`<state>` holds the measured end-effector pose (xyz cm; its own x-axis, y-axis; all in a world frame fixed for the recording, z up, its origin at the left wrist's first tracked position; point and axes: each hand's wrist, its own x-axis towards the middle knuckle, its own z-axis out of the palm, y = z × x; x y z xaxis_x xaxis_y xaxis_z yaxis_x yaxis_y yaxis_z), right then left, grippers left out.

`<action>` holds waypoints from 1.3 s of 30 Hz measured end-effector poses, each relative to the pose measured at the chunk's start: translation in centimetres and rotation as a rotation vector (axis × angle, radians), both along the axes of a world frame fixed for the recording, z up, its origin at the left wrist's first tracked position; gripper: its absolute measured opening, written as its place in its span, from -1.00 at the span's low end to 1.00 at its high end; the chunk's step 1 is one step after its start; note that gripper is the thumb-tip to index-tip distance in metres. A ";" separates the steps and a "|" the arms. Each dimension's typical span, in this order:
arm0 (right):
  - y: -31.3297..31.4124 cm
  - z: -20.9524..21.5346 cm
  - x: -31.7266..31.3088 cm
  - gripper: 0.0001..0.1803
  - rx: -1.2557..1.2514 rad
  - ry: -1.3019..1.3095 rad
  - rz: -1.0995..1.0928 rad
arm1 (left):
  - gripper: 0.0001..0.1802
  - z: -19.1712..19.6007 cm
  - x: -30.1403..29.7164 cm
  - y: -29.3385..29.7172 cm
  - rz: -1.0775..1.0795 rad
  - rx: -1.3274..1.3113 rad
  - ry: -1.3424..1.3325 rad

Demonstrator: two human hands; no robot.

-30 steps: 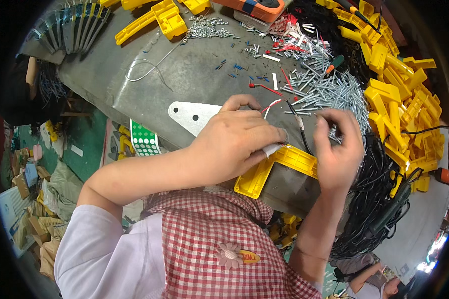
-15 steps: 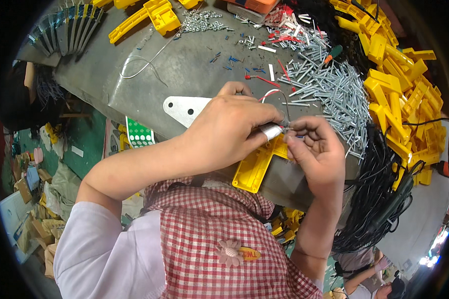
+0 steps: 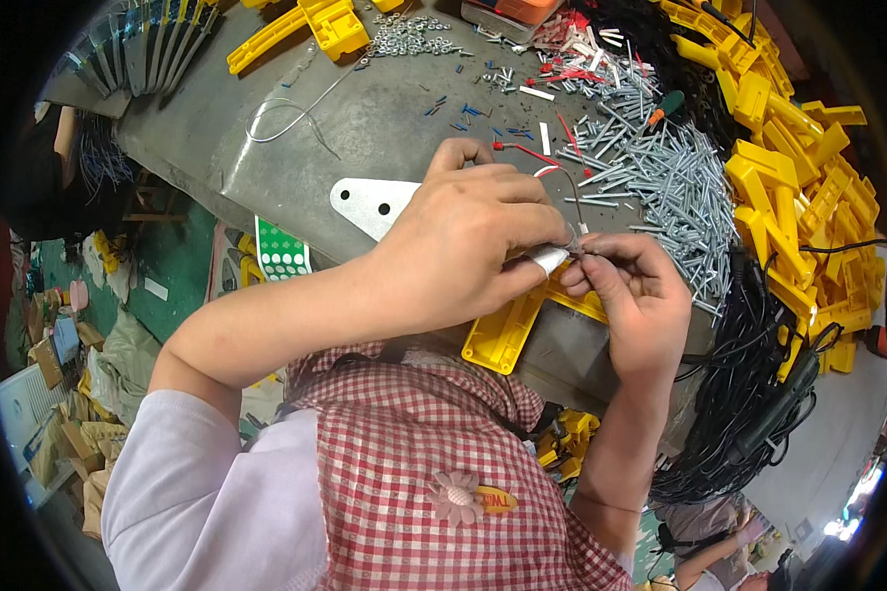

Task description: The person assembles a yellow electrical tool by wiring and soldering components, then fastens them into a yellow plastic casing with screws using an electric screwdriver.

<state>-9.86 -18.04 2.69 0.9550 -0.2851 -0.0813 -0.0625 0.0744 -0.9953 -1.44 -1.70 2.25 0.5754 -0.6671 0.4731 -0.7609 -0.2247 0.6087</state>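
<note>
My left hand (image 3: 473, 241) grasps a small white piece (image 3: 552, 259); at its three o'clock, my right hand (image 3: 636, 295) pinches thin grey wire ends (image 3: 574, 248). Seven o'clock: yellow L-shaped plastic casing (image 3: 503, 335).

Yellow frame (image 3: 498, 340) partly hidden by right hand (image 3: 643, 300), orange item (image 3: 530, 10) cropped

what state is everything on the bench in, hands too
left hand: closed on a small white piece
right hand: fingertips by the left hand's; grip too small to tell
yellow housing: hollow side up, partly hidden by hands
white plate: lying flat, partly hidden by the left hand
screws: loose, piled
nuts: loose, scattered
black cables: tangled
yellow parts: heaped
</note>
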 end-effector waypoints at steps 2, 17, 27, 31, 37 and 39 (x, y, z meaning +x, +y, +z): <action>-0.6 -0.1 -0.2 -0.90 -0.101 0.011 0.051 | -0.81 -0.3 -0.1 0.1 -0.011 0.015 0.017; -0.7 0.5 -0.1 -0.84 -0.129 0.082 0.130 | -0.73 0.0 0.0 0.0 -0.003 0.026 0.038; -0.6 0.0 0.3 -0.87 0.031 0.087 0.212 | -0.46 -1.4 -1.1 -0.3 0.026 -0.174 -0.073; -0.6 -0.2 0.6 -0.87 0.163 0.154 0.260 | -0.45 -1.8 -1.3 -0.5 0.064 -0.221 -0.067; -0.1 1.1 0.7 -0.93 -0.307 0.160 0.193 | -0.71 -1.3 -0.7 -0.7 0.076 -0.136 -0.293; -0.1 0.8 0.2 -0.91 -0.779 -0.070 0.134 | -0.43 -1.0 0.0 -0.3 0.021 -0.019 -0.269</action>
